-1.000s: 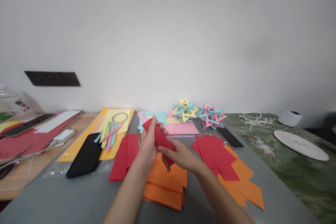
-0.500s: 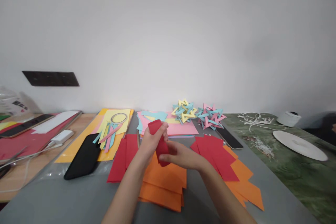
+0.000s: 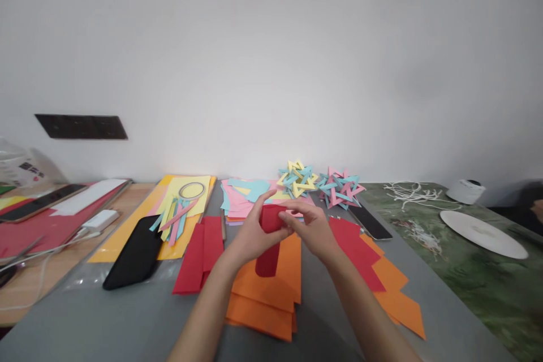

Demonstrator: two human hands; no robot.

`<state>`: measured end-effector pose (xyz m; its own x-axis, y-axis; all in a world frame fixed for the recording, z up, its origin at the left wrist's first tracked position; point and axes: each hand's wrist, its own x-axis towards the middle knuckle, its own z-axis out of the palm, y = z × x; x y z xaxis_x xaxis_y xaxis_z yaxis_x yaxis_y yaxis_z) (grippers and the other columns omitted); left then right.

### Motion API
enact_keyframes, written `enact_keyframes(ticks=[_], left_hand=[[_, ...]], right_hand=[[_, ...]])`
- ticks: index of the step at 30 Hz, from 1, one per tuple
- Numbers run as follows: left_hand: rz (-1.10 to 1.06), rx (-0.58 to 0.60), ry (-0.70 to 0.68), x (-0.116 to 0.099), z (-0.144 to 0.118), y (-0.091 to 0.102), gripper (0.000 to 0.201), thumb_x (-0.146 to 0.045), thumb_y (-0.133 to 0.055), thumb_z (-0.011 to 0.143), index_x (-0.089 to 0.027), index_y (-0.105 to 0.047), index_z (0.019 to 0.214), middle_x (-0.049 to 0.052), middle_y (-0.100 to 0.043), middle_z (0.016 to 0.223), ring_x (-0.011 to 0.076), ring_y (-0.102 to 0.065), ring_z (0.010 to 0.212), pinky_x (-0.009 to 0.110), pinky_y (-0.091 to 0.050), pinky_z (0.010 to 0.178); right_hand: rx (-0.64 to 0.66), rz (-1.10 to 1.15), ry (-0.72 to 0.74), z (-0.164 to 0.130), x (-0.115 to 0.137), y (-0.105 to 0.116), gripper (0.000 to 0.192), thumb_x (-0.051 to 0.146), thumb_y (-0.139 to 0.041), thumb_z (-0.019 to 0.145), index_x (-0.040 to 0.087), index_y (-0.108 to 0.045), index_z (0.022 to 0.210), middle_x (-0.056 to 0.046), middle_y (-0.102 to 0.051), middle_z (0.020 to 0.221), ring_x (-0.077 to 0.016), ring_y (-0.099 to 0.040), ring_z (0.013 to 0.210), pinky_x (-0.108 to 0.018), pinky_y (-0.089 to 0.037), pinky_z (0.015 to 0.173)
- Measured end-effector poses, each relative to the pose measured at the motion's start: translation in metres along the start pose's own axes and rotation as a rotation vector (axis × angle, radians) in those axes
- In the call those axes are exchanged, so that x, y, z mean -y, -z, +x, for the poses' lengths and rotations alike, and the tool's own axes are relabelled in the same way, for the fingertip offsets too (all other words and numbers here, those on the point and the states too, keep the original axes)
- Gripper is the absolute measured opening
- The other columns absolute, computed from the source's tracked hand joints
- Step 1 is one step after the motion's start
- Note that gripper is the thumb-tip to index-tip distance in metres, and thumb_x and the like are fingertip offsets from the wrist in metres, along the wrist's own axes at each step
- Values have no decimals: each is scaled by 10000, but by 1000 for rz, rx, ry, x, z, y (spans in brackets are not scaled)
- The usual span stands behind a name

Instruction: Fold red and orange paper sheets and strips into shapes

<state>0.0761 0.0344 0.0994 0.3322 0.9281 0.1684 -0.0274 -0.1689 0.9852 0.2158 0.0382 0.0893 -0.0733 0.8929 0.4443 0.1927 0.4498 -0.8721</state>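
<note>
Both my hands hold one red paper piece (image 3: 268, 240) rolled into a tube, upright above a pile of orange paper sheets (image 3: 267, 288). My left hand (image 3: 251, 233) wraps the tube's left side with the thumb across its top. My right hand (image 3: 309, 227) pinches the tube's upper edge from the right. Red paper sheets (image 3: 198, 251) lie to the left of my arms, and more red sheets (image 3: 355, 249) with orange ones lie to the right on the grey table (image 3: 106, 322).
A black phone (image 3: 134, 251) lies left on yellow paper with coloured strips (image 3: 176, 216). Pink and blue sheets (image 3: 244, 198) and two woven paper stars (image 3: 320, 182) sit at the back. Another phone (image 3: 370, 222), a white plate (image 3: 483, 232), string and a tape roll are at right.
The red piece went from a flat slanted strip to a rolled upright tube. My right hand rose from its lower end to its top edge, and both hands shifted slightly right.
</note>
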Motion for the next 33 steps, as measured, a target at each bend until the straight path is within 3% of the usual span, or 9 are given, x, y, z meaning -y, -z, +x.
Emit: enact_keyframes(ticks=[3,7,14,21,25,30,33], left_hand=[[-26,-72,-50,1,5,6,431,-279,-651,617,-211,-531,1026,60,-630,897,179,-583,831,264,-450,708],[-43,-161,-69,3,11,14,204,-288,-645,628,-171,-604,791,50,-652,752,179,-605,763,267,-461,691],[-83,-273,-63,10,13,15,246,-271,-700,559,-156,-638,767,45,-660,684,176,-614,691,264,-477,638],[-149,-260,-3,8,13,14,343,-314,-666,599,-147,-651,898,88,-666,899,217,-609,807,325,-489,709],[-127,-289,-15,7,13,13,386,-300,-664,609,-170,-613,969,68,-672,853,194,-612,795,291,-486,688],[-138,-296,-114,9,13,10,255,-270,-664,615,-187,-582,843,49,-654,868,156,-614,764,241,-475,652],[-102,-291,-92,10,14,10,221,-278,-655,623,-166,-600,805,59,-657,829,161,-611,778,244,-472,679]], right_hand=[[-104,-44,2,1,-2,3,158,326,-574,700,241,-649,810,-32,-646,821,-192,-558,777,-324,-416,677],[-171,-98,26,1,-3,5,145,321,-586,690,237,-650,789,-30,-645,807,-185,-548,754,-318,-418,661],[-293,-41,-26,0,-7,3,180,368,-646,619,220,-672,718,-42,-656,718,-197,-559,689,-333,-470,604],[-291,-23,-57,-1,-4,3,188,361,-610,658,228,-683,769,-38,-676,750,-204,-583,649,-349,-479,579],[-269,26,-26,1,-6,3,158,319,-604,671,221,-683,767,-37,-680,774,-209,-599,716,-345,-481,629],[-299,16,-13,1,-7,2,145,312,-603,675,225,-678,762,-35,-680,785,-216,-603,735,-355,-481,648],[-272,14,14,0,-5,2,136,302,-590,690,228,-675,765,-31,-678,786,-212,-601,749,-351,-479,664]])
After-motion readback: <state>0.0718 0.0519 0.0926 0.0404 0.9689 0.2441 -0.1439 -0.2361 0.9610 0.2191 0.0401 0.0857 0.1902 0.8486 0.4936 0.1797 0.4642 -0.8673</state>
